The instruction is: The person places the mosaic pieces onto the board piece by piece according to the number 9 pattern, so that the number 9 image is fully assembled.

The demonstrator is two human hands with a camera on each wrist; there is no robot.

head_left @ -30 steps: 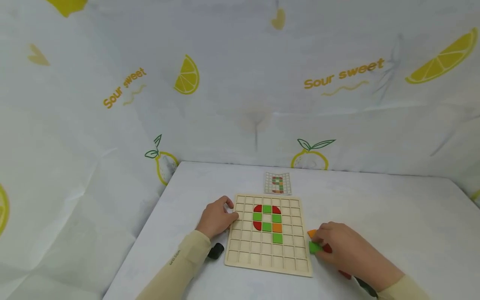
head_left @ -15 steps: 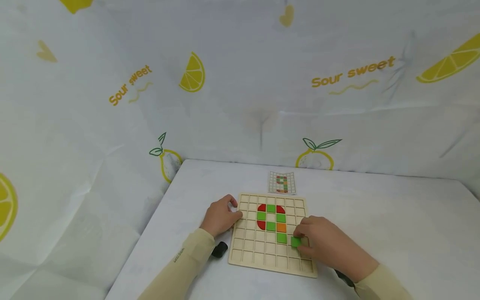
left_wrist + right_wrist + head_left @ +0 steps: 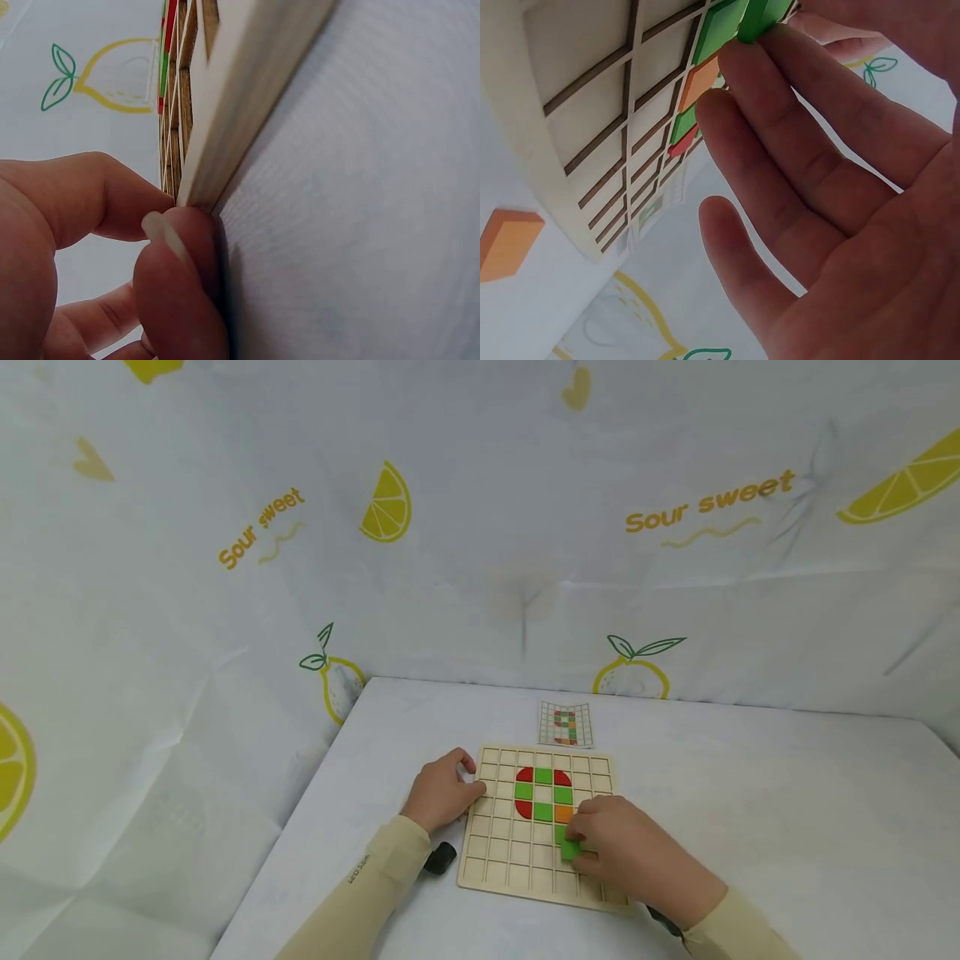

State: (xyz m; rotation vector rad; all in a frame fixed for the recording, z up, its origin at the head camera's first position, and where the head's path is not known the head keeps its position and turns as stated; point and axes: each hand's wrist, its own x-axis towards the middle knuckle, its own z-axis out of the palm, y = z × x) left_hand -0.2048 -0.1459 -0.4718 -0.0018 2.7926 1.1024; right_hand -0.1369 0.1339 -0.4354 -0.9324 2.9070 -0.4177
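A pale wooden grid board [image 3: 498, 868] lies on the white table, with red, green and orange tiles in its upper and middle cells. My left hand [image 3: 442, 789] is at its left edge; in the left wrist view, curled fingers [image 3: 112, 199] hold the board's rim. Over the board, my right hand [image 3: 630, 847] pinches a green square tile [image 3: 570, 851] just below another green tile, partly covering that one. In the right wrist view the pinched tile [image 3: 756, 21] is tilted against the board, its lower fingers [image 3: 757, 157] spread. An orange tile [image 3: 563, 814] sits above.
A small printed card [image 3: 566, 725] with a coloured grid pattern lies behind the board. One loose orange tile [image 3: 510, 244] is on the table to the board's right. A lemon-printed white cloth [image 3: 465, 527] hangs at the back and left.
My right hand has picked the green tile from the loose tiles on the right and carried it left over the board, beneath the column of tiles. The left hand stays at the board's edge.
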